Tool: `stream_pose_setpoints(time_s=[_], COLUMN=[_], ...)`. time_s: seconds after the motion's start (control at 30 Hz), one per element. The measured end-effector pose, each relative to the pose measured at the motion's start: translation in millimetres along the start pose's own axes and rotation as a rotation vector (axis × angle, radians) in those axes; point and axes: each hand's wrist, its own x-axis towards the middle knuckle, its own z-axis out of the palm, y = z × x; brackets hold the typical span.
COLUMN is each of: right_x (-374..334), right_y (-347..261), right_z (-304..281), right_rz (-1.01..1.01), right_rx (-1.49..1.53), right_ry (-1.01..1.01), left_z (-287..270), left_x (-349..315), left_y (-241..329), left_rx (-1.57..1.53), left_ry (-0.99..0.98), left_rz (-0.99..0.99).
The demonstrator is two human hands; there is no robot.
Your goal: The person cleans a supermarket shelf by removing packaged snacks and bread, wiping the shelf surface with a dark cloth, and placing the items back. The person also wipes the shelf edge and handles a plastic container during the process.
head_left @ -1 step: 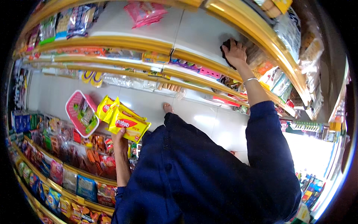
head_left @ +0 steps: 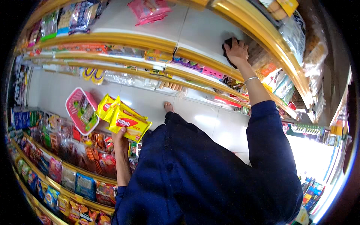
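In my left hand is a small stack of yellow snack packets with red labels, gripped at the lower edge by thumb and fingers. My right hand reaches out to a white shelf and lies over a dark, crumpled cloth, pressed to the surface. Part of the cloth is hidden under the palm. Left of the packets, a pink and white plastic basket holds several small packages and stands apart from my hand. A pink packet lies farther left on the same shelf.
Yellow-edged shelves with packaged goods run across ahead of me. Clear-wrapped packages sit close to my right hand. Another rack of snack bags stands at lower left. A bare foot shows on the tiled floor.
The view has shifted very slightly. My left hand keeps the yellow packets and my right hand stays on the cloth in nearly the same spot.
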Motion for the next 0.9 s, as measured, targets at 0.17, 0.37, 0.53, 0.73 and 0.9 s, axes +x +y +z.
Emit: stream_pose_setpoints(time_s=[0.17,0.37,0.53,0.73,0.9], right_x=[19,26,20,-2,-79], right_y=[-84,-180,-196,-114,-28], right_z=[-6,-22,-27,-32,-47], right_rz=[-0.21,-0.437,-0.606,-0.739,-0.827], right_rx=[0.043,0.22,0.462,0.783,1.491], right_ry=[0.173,0.257,0.321,0.43,-0.353], left_z=[-6,20,57,135,231], left_x=[-8,-5,-5,0,23], left_y=[-14,-20,-17,13,39], left_rx=[-0.067,-0.085,-0.027,0.193,0.313], left_ry=[0.08,0.057,0.052,-0.14,-0.447], left_rz=[-0.005,0.074,0.153,0.185,0.128])
